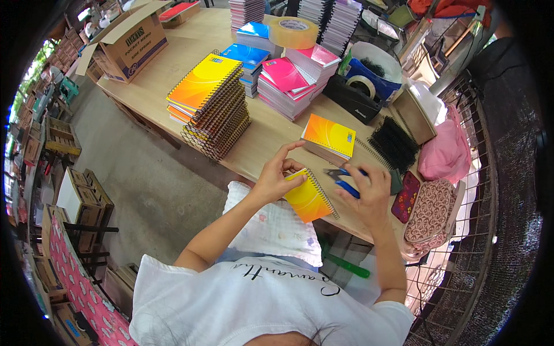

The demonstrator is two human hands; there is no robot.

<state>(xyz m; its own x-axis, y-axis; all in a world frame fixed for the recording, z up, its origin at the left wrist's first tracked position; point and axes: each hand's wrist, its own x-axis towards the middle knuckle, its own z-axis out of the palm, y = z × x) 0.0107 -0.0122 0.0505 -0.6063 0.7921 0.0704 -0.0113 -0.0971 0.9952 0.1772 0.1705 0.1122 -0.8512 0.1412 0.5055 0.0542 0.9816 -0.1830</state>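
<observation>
My left hand [279,176] grips a small yellow-orange spiral notebook [310,199] by its upper left corner, above the table's near edge. A dark wire coil [321,191] runs along the notebook's right side. In my right hand [371,190] are blue-handled pliers [349,188], their metal jaws pointing left toward the coil and apart from it. Just beyond lies a stack of yellow-orange notebooks [330,137] with holes along the near edge. To the left rises a tall pile of coiled yellow-orange notebooks [205,83].
Pink-covered pads [285,75] and blue-covered pads [247,55] stand behind, with a tape roll [293,32] on top. Black wire coils [394,142], a black tape dispenser [353,101] and a patterned pouch [430,213] lie at right. A cardboard box [130,49] sits far left.
</observation>
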